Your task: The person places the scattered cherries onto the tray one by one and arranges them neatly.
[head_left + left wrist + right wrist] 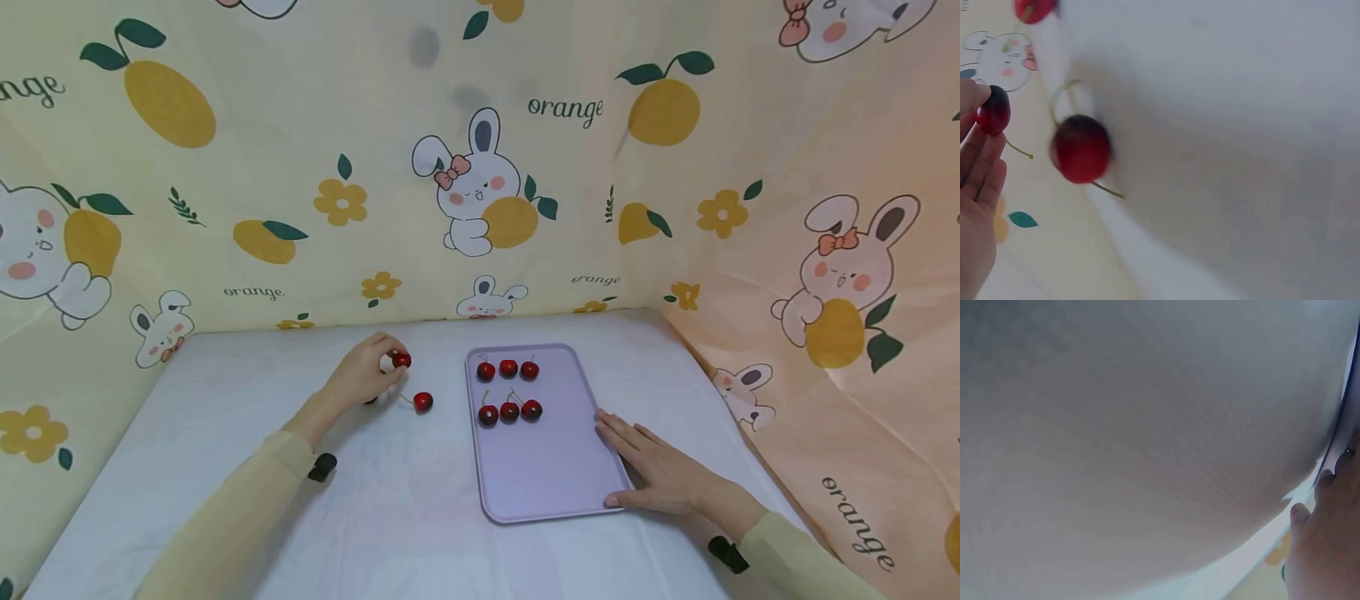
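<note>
My left hand pinches a dark red cherry between thumb and fingers, above the left part of the table. The left wrist view also shows this held cherry, a thin green stem hanging below it. On the cloth just right of that hand lies a second cherry; a dark bit under the hand is mostly hidden. At the right edge of a lilac tray, my right hand rests with straight fingers touching the rim. In the right wrist view only part of the right hand appears.
Two rows of cherries, three in each, occupy the tray's upper left, including one cherry in the back row. A white cloth covers the table. Behind and to the right hangs a curtain printed with rabbits and oranges.
</note>
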Demonstrator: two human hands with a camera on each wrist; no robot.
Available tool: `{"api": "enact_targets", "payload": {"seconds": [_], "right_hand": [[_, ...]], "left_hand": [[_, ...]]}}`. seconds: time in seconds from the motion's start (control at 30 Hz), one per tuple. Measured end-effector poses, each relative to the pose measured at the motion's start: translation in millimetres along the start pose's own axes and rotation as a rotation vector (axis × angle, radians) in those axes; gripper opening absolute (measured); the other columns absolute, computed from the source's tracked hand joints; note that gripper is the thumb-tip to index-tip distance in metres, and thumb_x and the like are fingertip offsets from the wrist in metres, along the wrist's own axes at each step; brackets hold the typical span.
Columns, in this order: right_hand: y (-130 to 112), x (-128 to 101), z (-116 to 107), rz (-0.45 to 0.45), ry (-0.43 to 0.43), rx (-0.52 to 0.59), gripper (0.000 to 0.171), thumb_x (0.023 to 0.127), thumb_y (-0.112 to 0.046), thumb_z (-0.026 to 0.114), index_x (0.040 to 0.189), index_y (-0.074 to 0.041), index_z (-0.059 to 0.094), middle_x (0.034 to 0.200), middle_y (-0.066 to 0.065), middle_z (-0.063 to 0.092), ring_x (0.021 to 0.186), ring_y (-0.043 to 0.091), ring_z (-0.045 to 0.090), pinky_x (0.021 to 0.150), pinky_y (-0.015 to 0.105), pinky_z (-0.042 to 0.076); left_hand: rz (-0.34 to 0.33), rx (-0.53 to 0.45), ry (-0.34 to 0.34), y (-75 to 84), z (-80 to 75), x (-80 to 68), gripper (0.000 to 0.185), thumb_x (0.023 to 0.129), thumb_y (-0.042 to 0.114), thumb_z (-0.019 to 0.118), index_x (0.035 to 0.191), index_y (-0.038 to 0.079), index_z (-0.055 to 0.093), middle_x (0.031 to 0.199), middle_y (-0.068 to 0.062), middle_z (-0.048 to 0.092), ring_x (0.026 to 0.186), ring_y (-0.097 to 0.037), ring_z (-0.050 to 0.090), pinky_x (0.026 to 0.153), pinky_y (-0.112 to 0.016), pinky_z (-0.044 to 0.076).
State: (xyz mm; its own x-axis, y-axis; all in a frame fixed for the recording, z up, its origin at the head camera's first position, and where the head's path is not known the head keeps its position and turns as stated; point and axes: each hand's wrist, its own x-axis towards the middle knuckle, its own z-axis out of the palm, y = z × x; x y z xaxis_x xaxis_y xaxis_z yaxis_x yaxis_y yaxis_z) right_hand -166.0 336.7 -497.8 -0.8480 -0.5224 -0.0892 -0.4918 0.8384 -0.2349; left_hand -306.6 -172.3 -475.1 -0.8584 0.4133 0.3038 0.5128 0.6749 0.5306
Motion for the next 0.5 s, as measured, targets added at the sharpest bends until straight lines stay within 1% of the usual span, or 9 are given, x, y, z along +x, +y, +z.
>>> {"api": "enact_targets", "payload": {"seconds": [0.07, 0.17, 0.33, 0.5], "right_hand": [[0, 0, 0, -0.007, 0.004, 0.0, 0.111, 0.085, -0.077, 0.063, 0.166, -0.012, 0.023, 0.174, 0.006, 0.014, 0.157, 0.032, 0.022, 0.121, 0.018, -0.007], [1, -1, 0, -0.02, 0.01, 0.003, 0.112, 0.086, -0.077, 0.063, 0.166, -0.011, 0.023, 0.174, 0.007, 0.015, 0.157, 0.033, 0.023, 0.117, 0.012, -0.011], [2, -1, 1, -0.014, 0.01, 0.009, 0.111, 0.086, -0.077, 0.064, 0.166, -0.012, 0.023, 0.174, 0.006, 0.014, 0.157, 0.032, 0.022, 0.118, 0.014, -0.01], [2, -1, 2, -0.012, 0.014, -0.002, 0.111, 0.086, -0.078, 0.063, 0.166, -0.013, 0.023, 0.174, 0.004, 0.014, 0.157, 0.031, 0.021, 0.12, 0.017, -0.008]], "left_hand": [[0.011, -0.023, 0.027, 6.5, -0.4, -0.5, 0.023, 0.091, 0.007, 0.078, 0.113, 0.008, 0.071, 0.116, -0.007, 0.065, 0.105, -0.026, 0.066, 0.093, -0.047, 0.057], [0.038, -0.063, 0.065, 18.0, -0.8, -2.0, 0.023, 0.091, 0.007, 0.079, 0.113, 0.008, 0.071, 0.117, -0.007, 0.066, 0.105, -0.025, 0.065, 0.097, -0.048, 0.055], [0.147, -0.123, 0.121, 36.8, 1.8, -4.3, 0.025, 0.089, 0.003, 0.08, 0.112, 0.005, 0.072, 0.114, -0.007, 0.067, 0.104, -0.024, 0.065, 0.096, -0.046, 0.057], [0.246, -0.167, 0.158, 51.4, 9.5, -7.6, 0.026, 0.086, 0.001, 0.082, 0.11, 0.006, 0.072, 0.112, -0.004, 0.067, 0.102, -0.02, 0.065, 0.094, -0.039, 0.058]]}}
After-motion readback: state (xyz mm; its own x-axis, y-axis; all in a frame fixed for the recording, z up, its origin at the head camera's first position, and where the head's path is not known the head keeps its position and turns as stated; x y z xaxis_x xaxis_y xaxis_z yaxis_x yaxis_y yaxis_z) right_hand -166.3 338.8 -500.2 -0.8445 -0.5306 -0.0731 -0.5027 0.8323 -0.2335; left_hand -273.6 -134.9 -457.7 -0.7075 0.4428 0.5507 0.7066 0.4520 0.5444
